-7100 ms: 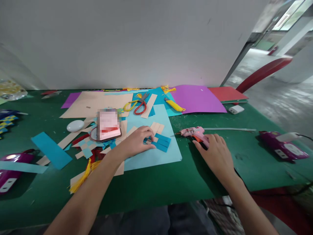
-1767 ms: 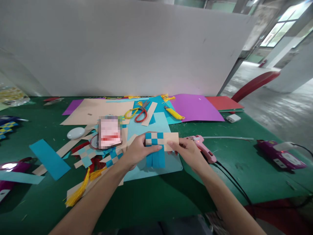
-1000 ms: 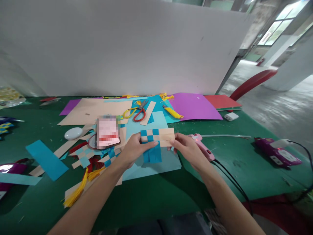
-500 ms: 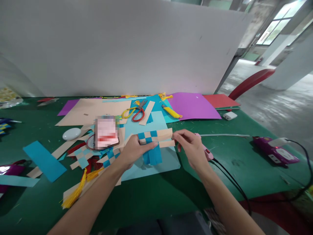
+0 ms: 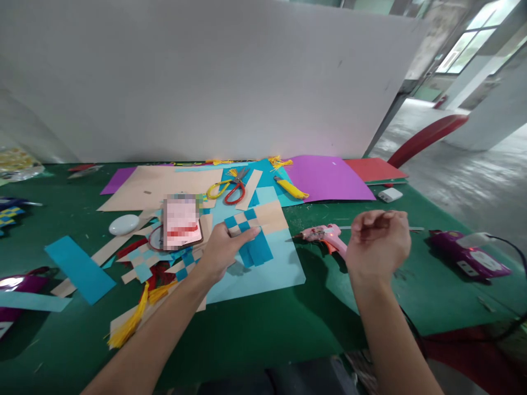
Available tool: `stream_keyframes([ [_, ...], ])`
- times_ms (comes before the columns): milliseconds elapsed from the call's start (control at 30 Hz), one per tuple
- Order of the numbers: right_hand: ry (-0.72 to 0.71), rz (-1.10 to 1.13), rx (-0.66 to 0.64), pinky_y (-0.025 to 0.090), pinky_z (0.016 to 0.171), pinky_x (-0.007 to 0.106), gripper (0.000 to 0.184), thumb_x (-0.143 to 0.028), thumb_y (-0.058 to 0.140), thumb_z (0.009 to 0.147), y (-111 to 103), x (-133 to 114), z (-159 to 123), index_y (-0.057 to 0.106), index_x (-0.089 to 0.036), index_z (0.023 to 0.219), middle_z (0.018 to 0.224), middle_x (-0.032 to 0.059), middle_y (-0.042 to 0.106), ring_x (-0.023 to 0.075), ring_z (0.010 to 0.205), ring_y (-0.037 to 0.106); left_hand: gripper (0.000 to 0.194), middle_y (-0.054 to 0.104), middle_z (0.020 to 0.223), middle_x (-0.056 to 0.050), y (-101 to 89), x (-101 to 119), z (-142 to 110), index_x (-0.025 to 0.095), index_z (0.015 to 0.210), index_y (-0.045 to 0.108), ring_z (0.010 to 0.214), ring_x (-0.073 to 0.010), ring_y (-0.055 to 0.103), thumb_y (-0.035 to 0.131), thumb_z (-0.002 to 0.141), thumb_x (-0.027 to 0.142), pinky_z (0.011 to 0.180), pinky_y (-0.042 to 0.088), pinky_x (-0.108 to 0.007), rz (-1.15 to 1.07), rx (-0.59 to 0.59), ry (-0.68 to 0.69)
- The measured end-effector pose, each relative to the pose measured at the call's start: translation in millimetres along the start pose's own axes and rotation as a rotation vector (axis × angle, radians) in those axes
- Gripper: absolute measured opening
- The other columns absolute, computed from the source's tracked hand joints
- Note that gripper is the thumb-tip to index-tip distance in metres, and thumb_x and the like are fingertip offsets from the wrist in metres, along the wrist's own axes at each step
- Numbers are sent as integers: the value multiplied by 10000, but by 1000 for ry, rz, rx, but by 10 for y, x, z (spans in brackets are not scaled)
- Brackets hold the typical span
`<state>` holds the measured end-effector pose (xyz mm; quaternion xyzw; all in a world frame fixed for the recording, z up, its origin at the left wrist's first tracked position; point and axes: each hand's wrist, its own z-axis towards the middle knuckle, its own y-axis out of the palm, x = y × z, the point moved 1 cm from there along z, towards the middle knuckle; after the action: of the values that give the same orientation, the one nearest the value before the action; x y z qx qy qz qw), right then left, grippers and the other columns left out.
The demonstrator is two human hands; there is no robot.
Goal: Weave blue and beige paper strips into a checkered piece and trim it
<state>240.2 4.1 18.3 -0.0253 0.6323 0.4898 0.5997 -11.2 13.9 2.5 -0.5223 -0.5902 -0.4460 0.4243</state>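
Note:
My left hand (image 5: 224, 249) pinches a woven paper piece (image 5: 255, 230) of blue and tan strips, checkered at the left, with loose tan ends to the right and blue ends hanging down. It is held just above a light blue sheet (image 5: 263, 263). My right hand (image 5: 377, 244) hovers to the right with its fingers curled and nothing visible in them. It is above and beside a pink glue gun (image 5: 325, 236) lying on the green table (image 5: 255, 329).
Scissors with red and yellow handles (image 5: 230, 189), a yellow tassel (image 5: 290, 188), and purple (image 5: 329, 178), red and tan paper sheets (image 5: 152, 184) lie at the back. Woven scraps, a blue strip (image 5: 78, 269) and a white oval object (image 5: 123, 224) are at left. A purple device (image 5: 469, 260) sits at right.
My right hand has let go of the woven piece and swung right, over the glue gun. My left hand alone keeps the piece, now tilted and lower over the light blue sheet.

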Motion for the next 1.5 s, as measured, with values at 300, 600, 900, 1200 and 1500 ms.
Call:
stream_keyframes([
  [300, 139, -40, -161, 309, 422, 278, 342, -433, 464, 910, -49, 25, 49, 442, -256, 618, 505, -28, 341, 122, 438, 352, 263, 671, 780, -19, -85, 79, 79, 167, 854, 685, 741, -171, 645, 783, 666, 324, 669, 533, -277, -161, 415, 361],
  [600, 860, -151, -995, 426, 504, 249, 493, -576, 468, 864, 248, 172, -453, 606, -173, 1114, 835, 86, 677, 187, 703, 652, 204, 608, 1168, -48, -103, 122, -144, 302, 1005, 704, 1215, -297, 477, 651, 808, 313, 1033, 382, -502, 724, 142, 1326],
  [900, 693, -328, -890, 454, 518, 225, 168, -311, 702, 725, 266, 230, -506, 687, -167, 810, 684, -10, 574, 106, 610, 507, 401, 528, 1344, -39, -16, -33, -99, 355, 1215, 597, 1309, -302, 404, 659, 823, 297, 1078, 338, -503, 814, 76, 1276],
  [1200, 347, -596, -849, 475, 516, 263, 150, -312, 599, 788, 212, 248, -455, 637, -168, 810, 617, -21, 532, 122, 570, 491, 467, 693, 1022, -150, 110, 18, -39, 128, 1140, 598, 907, -262, 666, 447, 903, 502, 751, 550, -379, -104, -283, -108],
  [1500, 462, -435, -903, 471, 512, 255, 362, -343, 607, 822, 237, 207, -454, 514, -210, 1145, 802, 16, 657, 158, 659, 632, 351, 720, 864, -61, 86, -68, -28, 167, 905, 661, 776, -196, 656, 779, 670, 398, 638, 508, -270, 92, -135, 167],
])
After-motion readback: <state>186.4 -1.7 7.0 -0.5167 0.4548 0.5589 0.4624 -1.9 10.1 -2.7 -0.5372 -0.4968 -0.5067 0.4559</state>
